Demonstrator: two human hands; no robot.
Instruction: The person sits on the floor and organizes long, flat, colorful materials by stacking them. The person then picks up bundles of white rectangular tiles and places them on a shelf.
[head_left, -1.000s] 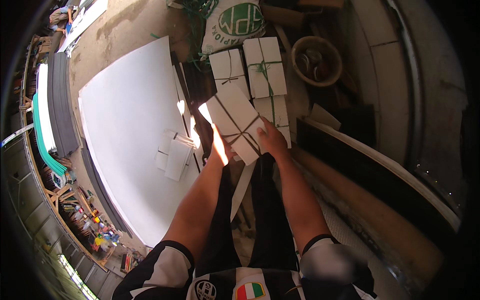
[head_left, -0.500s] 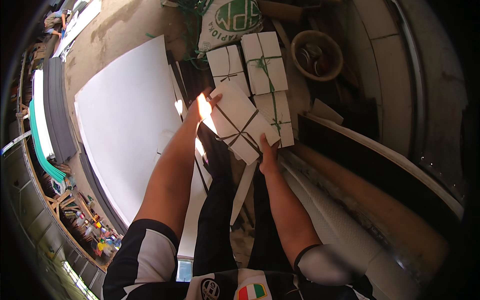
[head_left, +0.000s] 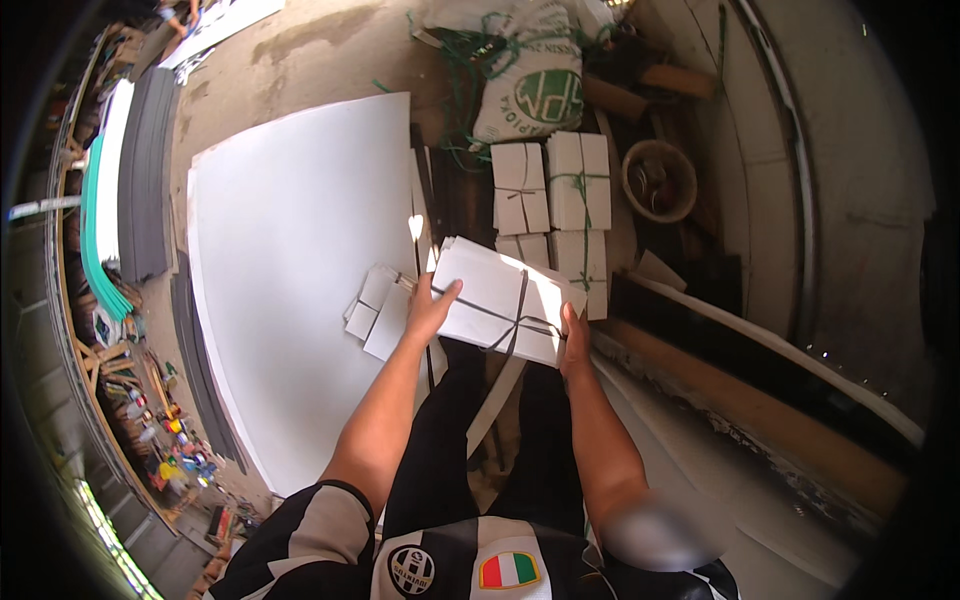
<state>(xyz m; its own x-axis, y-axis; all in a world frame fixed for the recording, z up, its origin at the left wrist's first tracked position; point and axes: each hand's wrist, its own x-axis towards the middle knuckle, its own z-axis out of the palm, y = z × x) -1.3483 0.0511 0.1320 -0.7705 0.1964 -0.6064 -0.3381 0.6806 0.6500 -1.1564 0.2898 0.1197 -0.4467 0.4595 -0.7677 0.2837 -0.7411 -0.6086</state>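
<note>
A bundle of white sheets (head_left: 485, 300), tied crosswise with dark strips, is held level in front of my legs. My left hand (head_left: 432, 308) grips its left end, thumb on top. At the right end my right hand (head_left: 575, 342) is closed on its edge, also thumb up. Beyond it stand similar stacks of white sheets: one with a dark tie (head_left: 518, 175), another with a green tie (head_left: 583, 205). The held bundle partly hides the nearer stacks. Left of my left hand, smaller tied white pieces (head_left: 378, 310) lie on a large white sheet (head_left: 300, 270).
A white sack with green print (head_left: 535, 95) stands behind the stacks, among green strings. To the right are a round bowl (head_left: 659, 181) and a long dark board with a pale edge (head_left: 760, 345). Grey and green sheet piles (head_left: 148, 180) lie far left.
Both hands have turned the bundle from a steep slant to nearly level, and it sits nearer my body. The view has shifted, showing more of the small tied pieces at left.
</note>
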